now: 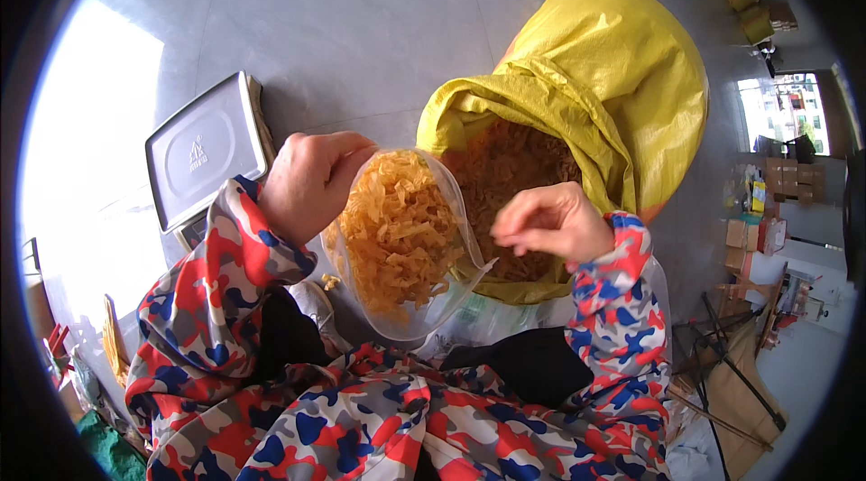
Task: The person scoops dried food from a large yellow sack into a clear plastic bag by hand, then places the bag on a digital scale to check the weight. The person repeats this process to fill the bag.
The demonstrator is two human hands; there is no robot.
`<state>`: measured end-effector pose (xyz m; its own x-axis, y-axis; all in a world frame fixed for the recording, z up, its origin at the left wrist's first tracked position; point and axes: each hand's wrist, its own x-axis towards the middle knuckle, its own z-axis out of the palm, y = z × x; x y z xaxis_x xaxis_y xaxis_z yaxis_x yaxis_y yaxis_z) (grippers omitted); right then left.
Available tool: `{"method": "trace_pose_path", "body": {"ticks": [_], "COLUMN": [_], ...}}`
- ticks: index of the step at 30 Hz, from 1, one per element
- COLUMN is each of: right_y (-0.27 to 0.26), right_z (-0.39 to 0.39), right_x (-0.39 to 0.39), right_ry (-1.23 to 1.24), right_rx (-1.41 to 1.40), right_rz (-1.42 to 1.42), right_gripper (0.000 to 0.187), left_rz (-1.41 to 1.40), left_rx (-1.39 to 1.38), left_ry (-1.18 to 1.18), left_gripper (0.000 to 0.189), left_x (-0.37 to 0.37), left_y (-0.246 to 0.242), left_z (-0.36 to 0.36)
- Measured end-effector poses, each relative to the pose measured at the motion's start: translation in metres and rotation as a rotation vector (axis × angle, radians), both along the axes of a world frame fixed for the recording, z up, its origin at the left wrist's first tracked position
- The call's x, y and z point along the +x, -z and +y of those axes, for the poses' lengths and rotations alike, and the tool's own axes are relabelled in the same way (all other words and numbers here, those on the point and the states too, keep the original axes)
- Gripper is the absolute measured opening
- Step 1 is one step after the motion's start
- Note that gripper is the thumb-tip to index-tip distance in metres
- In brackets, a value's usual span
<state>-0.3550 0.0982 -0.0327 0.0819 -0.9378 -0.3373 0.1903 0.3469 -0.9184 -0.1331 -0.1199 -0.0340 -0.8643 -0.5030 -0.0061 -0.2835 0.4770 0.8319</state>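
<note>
My left hand [312,178] grips the rim of a clear plastic bag [473,237], holding its mouth wide. Pale orange dried flakes [399,230] nearly fill that bag. Over the mouth of a yellow woven sack [609,54] hovers my right hand [555,220], slightly blurred, fingers curled together and thumb near the fingertips. Whether anything small is between them I cannot make out. Inside the sack lies a mass of brownish-orange dried flakes [507,169], partly hidden by the right hand and the clear bag. The sack's edge is rolled outward.
A platform scale [206,149] stands on the grey floor [338,27] to the left. Clear plastic bags [500,318] lie between my legs below the sack. One loose flake [330,281] rests by my shoe [314,308]. Cardboard boxes [795,180] and a folding frame [727,345] are at the far right.
</note>
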Motion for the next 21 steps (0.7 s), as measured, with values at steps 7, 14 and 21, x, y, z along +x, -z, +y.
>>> {"method": "trace_pose_path", "body": {"ticks": [7, 14, 21], "right_y": [0.215, 0.212, 0.22], "right_z": [0.155, 0.133, 0.094], "right_x": [0.085, 0.133, 0.085], "right_ry": [-1.054, -1.07, -1.233], "right_rx": [0.549, 0.63, 0.56], "right_rz": [-0.374, -0.531, -0.401], "right_gripper": [0.043, 0.04, 0.036], "left_rz": [-0.023, -0.037, -0.02], "left_rx": [0.019, 0.043, 0.028], "left_ry": [0.016, 0.023, 0.042], "left_gripper": [0.014, 0.016, 0.018], "left_x": [-0.013, -0.016, -0.019], "left_y": [0.002, 0.001, 0.004], "left_z": [0.003, 0.006, 0.003]}}
